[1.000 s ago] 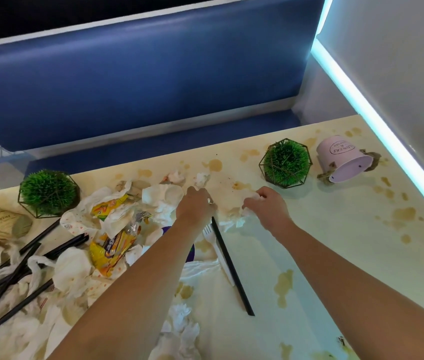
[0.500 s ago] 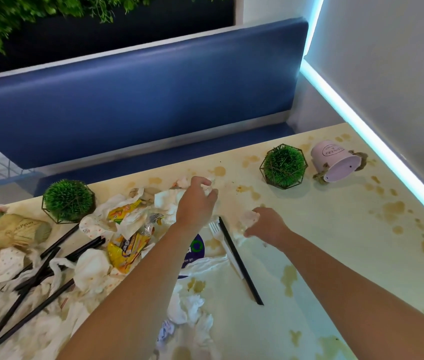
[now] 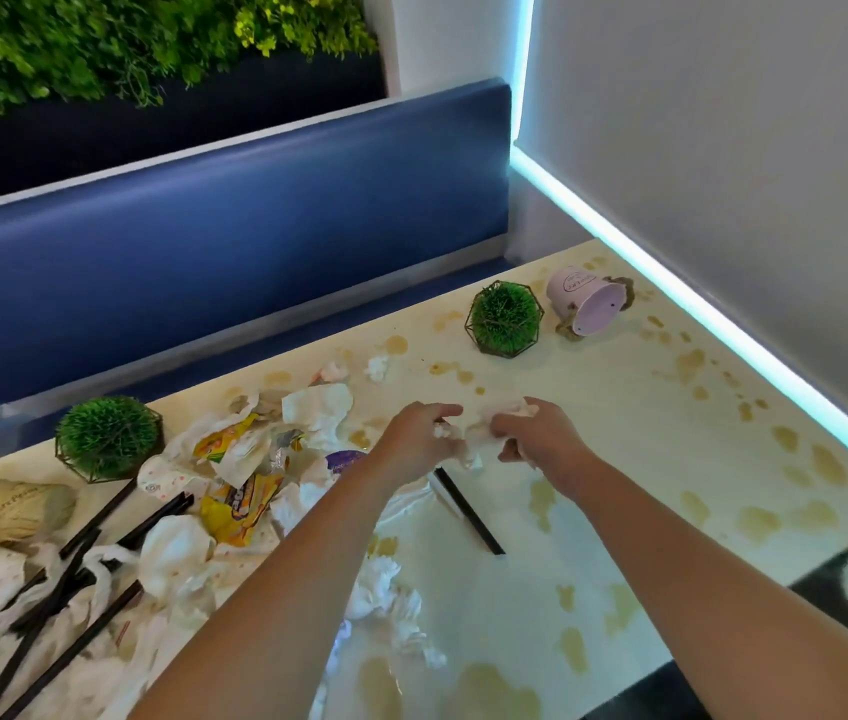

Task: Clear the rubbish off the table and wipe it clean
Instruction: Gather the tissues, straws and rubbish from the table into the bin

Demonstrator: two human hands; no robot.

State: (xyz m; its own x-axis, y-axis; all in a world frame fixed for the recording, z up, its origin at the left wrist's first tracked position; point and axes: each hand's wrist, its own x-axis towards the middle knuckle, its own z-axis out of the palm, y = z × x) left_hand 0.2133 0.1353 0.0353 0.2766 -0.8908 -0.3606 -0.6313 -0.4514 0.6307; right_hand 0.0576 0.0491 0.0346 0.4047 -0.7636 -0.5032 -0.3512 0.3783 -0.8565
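- On the left of the stained table (image 3: 619, 459) we see wrappers (image 3: 240, 491) and black straws (image 3: 100, 532).
- At the middle, our left hand (image 3: 411, 444) and right hand (image 3: 541, 439) each pinch crumpled tissue (image 3: 479, 433) with curled fingers.
- Far right lies a tipped pink pot (image 3: 585, 301).

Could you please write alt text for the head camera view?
The left hand and right hand bunch crumpled tissue above a stained table strewn with wrappers, napkins and black straws; a pink pot lies tipped over.
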